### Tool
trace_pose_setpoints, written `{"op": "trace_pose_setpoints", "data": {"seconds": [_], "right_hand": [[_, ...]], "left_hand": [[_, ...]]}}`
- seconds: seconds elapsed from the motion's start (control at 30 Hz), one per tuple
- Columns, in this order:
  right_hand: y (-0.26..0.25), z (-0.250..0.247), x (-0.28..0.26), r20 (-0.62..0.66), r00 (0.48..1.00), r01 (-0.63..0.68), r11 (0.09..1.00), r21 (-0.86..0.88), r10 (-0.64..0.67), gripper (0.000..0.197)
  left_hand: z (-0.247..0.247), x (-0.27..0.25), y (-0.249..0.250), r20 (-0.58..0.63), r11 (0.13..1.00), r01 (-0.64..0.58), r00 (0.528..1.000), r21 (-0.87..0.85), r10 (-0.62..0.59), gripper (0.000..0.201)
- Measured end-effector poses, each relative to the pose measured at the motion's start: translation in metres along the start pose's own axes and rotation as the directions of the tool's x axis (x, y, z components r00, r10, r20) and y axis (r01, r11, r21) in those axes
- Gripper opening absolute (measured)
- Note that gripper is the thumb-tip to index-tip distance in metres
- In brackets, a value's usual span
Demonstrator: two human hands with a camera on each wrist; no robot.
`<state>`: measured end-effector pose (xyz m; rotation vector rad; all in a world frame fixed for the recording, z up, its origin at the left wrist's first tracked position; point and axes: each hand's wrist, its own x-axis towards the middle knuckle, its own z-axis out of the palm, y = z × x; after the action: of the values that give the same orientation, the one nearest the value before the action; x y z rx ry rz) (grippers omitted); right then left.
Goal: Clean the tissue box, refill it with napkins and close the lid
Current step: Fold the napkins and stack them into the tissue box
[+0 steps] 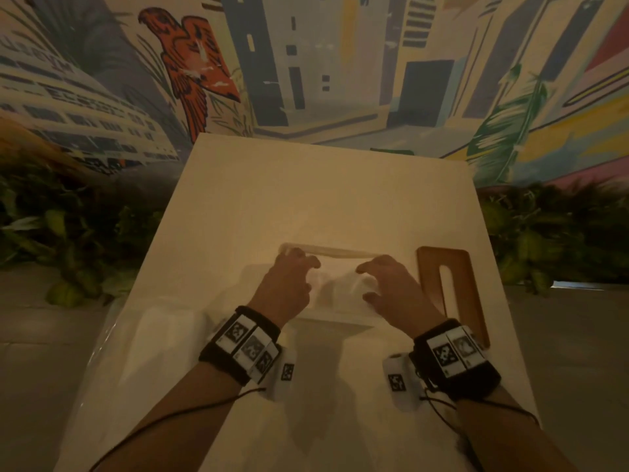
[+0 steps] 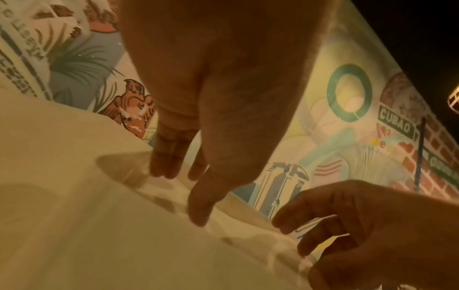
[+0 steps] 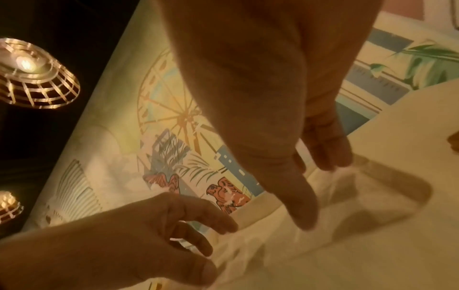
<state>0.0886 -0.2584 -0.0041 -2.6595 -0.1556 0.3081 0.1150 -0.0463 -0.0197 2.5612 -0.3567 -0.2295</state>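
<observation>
A clear, open-topped tissue box (image 1: 335, 252) stands mid-table, filled with white napkins (image 1: 340, 291). My left hand (image 1: 289, 284) and right hand (image 1: 386, 289) hover over its two ends, fingers spread and lightly bent, and the fingertips touch the napkin stack. The left wrist view has my left hand (image 2: 211, 137) with its fingertips down on the napkins (image 2: 149, 245), the right hand (image 2: 360, 225) opposite. In the right wrist view my right hand (image 3: 273, 137) touches the napkins (image 3: 273, 255) inside the box wall (image 3: 397, 182). The wooden slotted lid (image 1: 468, 284) lies flat just right of the box.
A clear plastic pack of white napkins (image 1: 153, 345) lies on the white table (image 1: 323, 192) at the front left. Green plants (image 1: 68, 233) flank the table on both sides, and a painted mural wall (image 1: 306, 63) stands behind it.
</observation>
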Motion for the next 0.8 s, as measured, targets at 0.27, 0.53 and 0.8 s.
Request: {"op": "trace_pose_setpoints", "data": {"seconds": [0.27, 0.53, 0.8], "right_hand": [[-0.003, 0.025, 0.027, 0.247, 0.967, -0.022, 0.983, -0.182, 0.067, 0.057], [-0.009, 0.018, 0.031, 0.293, 0.954, -0.004, 0.981, -0.195, 0.063, 0.053], [-0.011, 0.003, 0.029, 0.333, 0.938, -0.04, 0.986, -0.164, 0.093, 0.058]], "left_hand": [[0.023, 0.021, -0.007, 0.195, 0.979, 0.018, 0.979, 0.202, -0.058, 0.045], [0.018, 0.024, 0.001, 0.237, 0.98, 0.025, 0.969, 0.196, -0.072, 0.043], [0.0, 0.007, 0.011, 0.218, 0.986, 0.029, 0.974, 0.165, -0.065, 0.04]]}}
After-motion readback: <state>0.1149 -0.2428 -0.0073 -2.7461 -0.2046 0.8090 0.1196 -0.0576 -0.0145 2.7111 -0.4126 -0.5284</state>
